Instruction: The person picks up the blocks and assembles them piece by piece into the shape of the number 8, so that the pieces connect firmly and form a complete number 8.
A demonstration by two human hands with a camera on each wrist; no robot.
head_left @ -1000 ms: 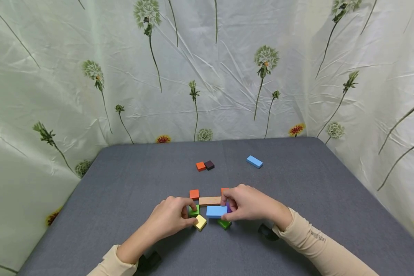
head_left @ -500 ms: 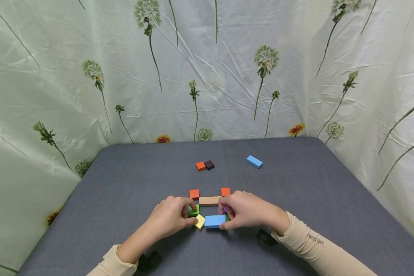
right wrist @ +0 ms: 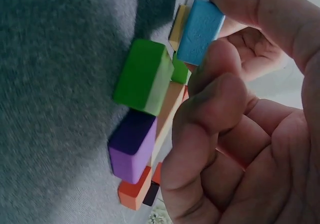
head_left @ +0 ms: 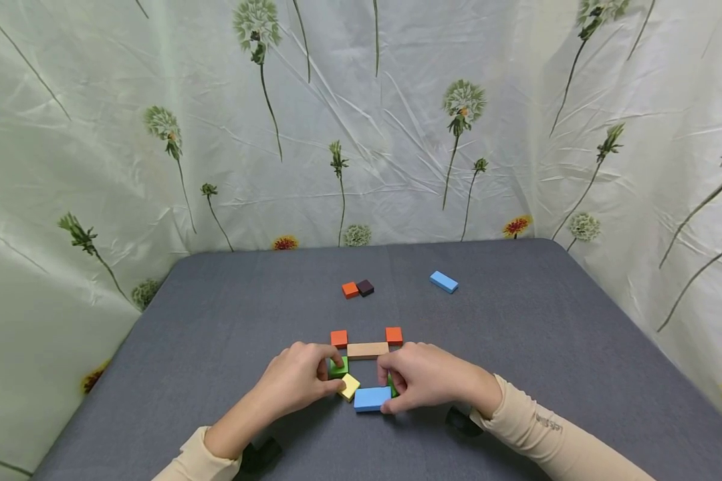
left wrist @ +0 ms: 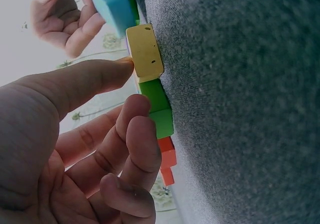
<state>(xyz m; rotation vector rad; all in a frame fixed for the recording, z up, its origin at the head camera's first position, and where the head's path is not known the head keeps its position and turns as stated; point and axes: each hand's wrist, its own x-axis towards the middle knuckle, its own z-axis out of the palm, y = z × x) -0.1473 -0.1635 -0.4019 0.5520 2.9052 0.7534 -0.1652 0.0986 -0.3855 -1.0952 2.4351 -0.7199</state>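
Note:
Between thumb and fingers, my right hand (head_left: pixel 430 379) pinches a light blue rectangular block (head_left: pixel 372 399) by its right end. In the right wrist view this block stands raised above the table. My left hand (head_left: pixel 297 379) stays at the left, its thumb tip touching a yellow block (left wrist: pixel 146 52) that sits turned at an angle. Its index finger reaches a green block (head_left: pixel 339 367) beside it; the fingers are bent with a gap to the thumb. Another green block (right wrist: pixel 142 77) and a purple block (right wrist: pixel 134 146) lie by the right hand, mostly hidden in the head view.
A tan wooden block (head_left: pixel 367 351) spans the arrangement, with a red block (head_left: pixel 339 339) at its left and an orange-red block (head_left: pixel 394 335) at its right. Farther back lie a small orange block (head_left: pixel 350 290), a dark block (head_left: pixel 366 288) and a second blue block (head_left: pixel 444 282).
My right hand has brought the blue block toward me and slightly left, past the yellow block's right side. The orange-red block at the right is now uncovered. My left hand has stayed in place.

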